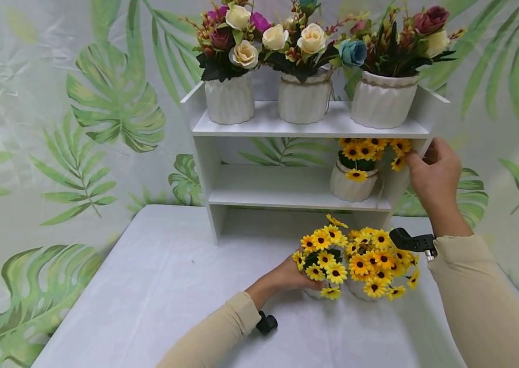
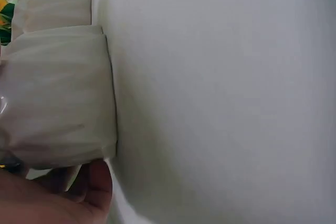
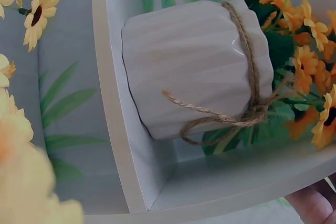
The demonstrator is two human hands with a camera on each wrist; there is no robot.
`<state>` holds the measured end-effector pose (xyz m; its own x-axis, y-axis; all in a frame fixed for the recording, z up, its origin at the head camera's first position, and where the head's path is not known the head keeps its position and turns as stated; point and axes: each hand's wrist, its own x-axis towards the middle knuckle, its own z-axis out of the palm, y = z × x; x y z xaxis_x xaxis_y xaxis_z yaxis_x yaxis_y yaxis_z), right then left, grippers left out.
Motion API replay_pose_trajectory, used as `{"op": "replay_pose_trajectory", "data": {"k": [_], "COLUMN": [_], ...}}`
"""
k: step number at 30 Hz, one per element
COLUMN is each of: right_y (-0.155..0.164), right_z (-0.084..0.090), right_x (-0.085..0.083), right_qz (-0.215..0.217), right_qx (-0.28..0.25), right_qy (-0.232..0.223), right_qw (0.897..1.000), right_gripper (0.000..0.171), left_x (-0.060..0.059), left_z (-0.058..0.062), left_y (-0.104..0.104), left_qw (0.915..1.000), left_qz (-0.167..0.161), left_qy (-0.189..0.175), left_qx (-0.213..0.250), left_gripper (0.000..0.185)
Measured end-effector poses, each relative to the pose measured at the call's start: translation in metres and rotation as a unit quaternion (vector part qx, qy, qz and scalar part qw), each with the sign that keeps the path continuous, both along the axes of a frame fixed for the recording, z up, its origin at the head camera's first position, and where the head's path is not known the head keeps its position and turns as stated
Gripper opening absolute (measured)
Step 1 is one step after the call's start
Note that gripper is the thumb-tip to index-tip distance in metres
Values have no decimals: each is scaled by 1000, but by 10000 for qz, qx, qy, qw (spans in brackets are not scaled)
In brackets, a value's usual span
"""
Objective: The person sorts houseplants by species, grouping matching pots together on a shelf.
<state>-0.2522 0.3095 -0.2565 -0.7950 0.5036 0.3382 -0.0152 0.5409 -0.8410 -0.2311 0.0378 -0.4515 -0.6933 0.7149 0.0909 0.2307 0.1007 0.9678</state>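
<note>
A white pot of yellow sunflowers stands on the table, and my left hand holds it from the left side. In the left wrist view, the curled fingers lie at the wall of the pale, ribbed pot; flowers hide part of the grip from above. My right hand grips the right side panel of the white shelf, thumb toward the front. Just inside that panel, on the middle board, sits another sunflower pot, tied with twine. The right hand is beside this pot.
Another sunflower pot stands right of the held one, flowers touching. Three rose pots, left, middle and right, line the top board. A leaf-patterned cloth hangs behind the white table.
</note>
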Motion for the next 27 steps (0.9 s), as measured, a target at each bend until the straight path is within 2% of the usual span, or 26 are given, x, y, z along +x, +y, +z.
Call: {"op": "replay_pose_trajectory", "data": {"k": [5,8,15,21,24,27], "right_y": [0,0,0,0,1,2], "right_z": [1,1,1,0,-1,-2], "right_x": [0,0,-1,0,0,1], "right_qz": [-7,-17,-45,-22,-6,-11], "right_qx": [-42,-44,0,-55,-28,-22], "right_qy": [73,114,86,28,18,29], "right_qw": [10000,9999,10000,10000,10000,10000], "right_gripper": [44,44,44,45,46,47], "left_x": [0,1,5,9,10,9], "left_z": [-2,-3,-7,-9,-9,-8], "left_y": [5,7,10,11,12,14], "left_qw": [9992,9984,9988,9970,9965,9953], "left_qz": [3,80,357,676,736,807], "left_qy": [-386,-562,-331,-310,-294,-529], "left_qx": [-61,-28,-20,-193,-250,-113], "left_gripper": [63,61,63,66,65,69]}}
